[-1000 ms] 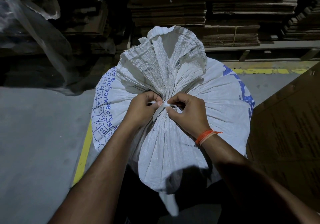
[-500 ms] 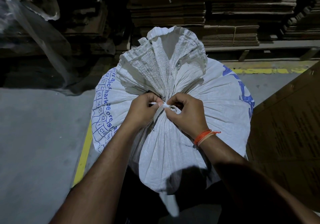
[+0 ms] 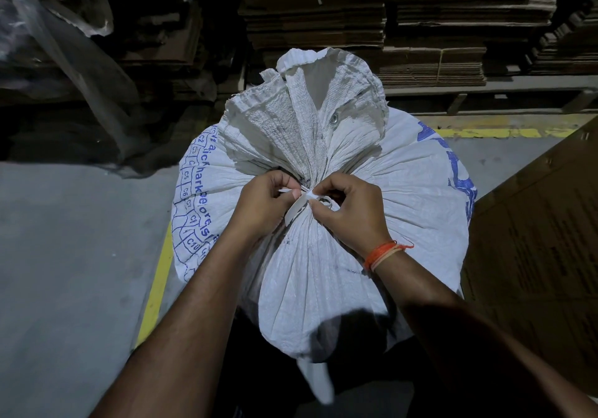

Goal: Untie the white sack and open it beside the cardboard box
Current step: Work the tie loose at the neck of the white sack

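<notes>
Woven white sack [image 3: 323, 272] gathered, pleated; left hand [image 3: 263, 204], right hand [image 3: 351, 210] pinching flat tie strip [image 3: 296, 209].

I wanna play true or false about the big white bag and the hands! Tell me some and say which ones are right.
1. The white sack is still tied shut at its neck. True.
2. Only one hand touches the tie. False: the left hand and the right hand both pinch the white tie strip.
3. An orange band is on the right wrist. True.
4. The sack has red writing. False: the print is blue.
5. The cardboard box stands to the right of the sack. True.
</notes>
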`<state>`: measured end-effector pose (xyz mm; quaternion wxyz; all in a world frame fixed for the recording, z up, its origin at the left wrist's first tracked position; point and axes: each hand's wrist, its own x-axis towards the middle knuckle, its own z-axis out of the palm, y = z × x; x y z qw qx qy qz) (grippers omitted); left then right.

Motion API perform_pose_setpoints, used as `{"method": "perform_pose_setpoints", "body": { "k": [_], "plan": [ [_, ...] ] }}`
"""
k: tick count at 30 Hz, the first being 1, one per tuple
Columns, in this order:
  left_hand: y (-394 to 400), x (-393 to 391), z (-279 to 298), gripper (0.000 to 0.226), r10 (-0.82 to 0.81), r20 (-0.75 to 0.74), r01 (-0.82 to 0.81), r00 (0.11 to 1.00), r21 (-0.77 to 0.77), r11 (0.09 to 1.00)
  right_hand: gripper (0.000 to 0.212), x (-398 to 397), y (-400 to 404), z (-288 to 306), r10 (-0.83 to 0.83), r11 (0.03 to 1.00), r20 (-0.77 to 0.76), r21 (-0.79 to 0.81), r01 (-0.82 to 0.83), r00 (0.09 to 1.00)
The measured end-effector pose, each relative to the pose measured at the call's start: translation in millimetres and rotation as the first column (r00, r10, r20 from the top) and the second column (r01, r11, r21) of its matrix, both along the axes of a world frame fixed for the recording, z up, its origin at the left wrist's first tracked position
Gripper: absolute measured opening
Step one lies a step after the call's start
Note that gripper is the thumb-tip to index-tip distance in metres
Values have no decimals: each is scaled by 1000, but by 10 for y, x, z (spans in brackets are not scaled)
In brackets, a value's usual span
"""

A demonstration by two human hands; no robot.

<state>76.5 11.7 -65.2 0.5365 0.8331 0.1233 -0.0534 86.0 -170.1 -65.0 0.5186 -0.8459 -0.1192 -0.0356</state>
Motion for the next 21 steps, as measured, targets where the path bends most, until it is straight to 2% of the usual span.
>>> {"method": "perform_pose_setpoints", "body": {
  "k": [12, 18, 21],
  "plan": [
    [-39, -2, 29, 6, -18, 17, 17, 1000, 41, 999, 10, 3, -8, 4, 3, 1000, 4, -10, -3, 1000],
    [7, -20, 22, 8, 6, -19, -8, 1000, -99, 995, 10, -6, -2, 10, 3, 1000, 4, -3, -3, 1000],
    [25, -17, 7, 4, 13, -37, -16, 999, -99, 995, 10, -5, -3, 10, 2, 1000, 8, -1, -2, 1000]
  ]
}}
